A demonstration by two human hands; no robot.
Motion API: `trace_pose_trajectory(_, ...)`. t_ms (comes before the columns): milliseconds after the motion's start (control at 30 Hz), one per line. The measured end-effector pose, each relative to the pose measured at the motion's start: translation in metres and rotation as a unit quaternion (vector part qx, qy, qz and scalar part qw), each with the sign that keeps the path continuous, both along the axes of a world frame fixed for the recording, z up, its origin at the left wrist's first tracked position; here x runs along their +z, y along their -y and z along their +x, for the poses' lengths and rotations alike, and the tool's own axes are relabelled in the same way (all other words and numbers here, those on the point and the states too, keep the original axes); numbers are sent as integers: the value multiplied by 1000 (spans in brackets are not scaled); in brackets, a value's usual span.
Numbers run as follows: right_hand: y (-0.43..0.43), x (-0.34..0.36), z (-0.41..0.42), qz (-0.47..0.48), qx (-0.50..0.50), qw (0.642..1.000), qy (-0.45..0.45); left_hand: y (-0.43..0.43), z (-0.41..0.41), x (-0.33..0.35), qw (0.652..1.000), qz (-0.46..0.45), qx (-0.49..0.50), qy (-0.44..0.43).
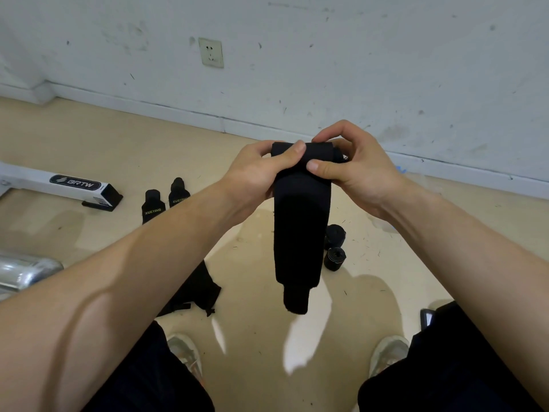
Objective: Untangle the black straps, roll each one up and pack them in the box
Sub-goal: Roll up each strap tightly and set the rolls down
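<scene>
Your fingers (297, 150) are clenched on the top of a black strap (298, 233). Your left hand (252, 173) grips the rolled upper end from the left, thumb laid over it. Your right hand (359, 173) pinches the same roll from the right, thumb on its front. The rest of the strap hangs straight down below your fingers and narrows to a short tab at the bottom.

Beyond your fingers stands a scuffed white wall (386, 55), and under them lies a beige floor (89, 138). Far left of your fingers, on the floor, is a white machine foot (59, 182) marked GRTW. Below and left of them lies a limp black pouch (202, 289).

Left of your fingers, nearer than the foot, two lettered straps (153, 206) lie side by side. Below your right hand, just right of the hanging strap, sit two rolled straps (335, 258), one just behind the other. Above and left of your fingers a socket (211, 52) is set in the wall.
</scene>
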State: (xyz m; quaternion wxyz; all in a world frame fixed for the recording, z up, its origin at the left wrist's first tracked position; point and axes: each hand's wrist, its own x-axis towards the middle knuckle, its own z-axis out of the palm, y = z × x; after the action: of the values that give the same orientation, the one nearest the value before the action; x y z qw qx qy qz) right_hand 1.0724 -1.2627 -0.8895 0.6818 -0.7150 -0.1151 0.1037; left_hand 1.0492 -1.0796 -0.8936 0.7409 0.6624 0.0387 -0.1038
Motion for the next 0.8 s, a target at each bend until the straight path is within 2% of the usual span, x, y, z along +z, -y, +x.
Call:
trace_pose_trajectory(267, 0, 4, -2, -10, 6, 994, -112, -3, 5, -4, 1000, 17, 17, 0)
trace_pose_trajectory(367, -1, 1, -2, -26, 4, 994, -102, -6, 7, -2, 999, 29, 32, 3)
trace_pose_trajectory(567, -3, -1, -1, 37, -4, 996, -75, -8, 6, -3, 1000, 13, 15, 4)
trace_pose_trajectory(700, -5, -3, -1, 51, -12, 996, -71, -5, 2, -2, 998, 55, -18, -10)
trace_pose_trajectory(800, -5, -2, -1, 46, -18, 997, -56, -1, 2, -4, 998, 57, -6, -4)
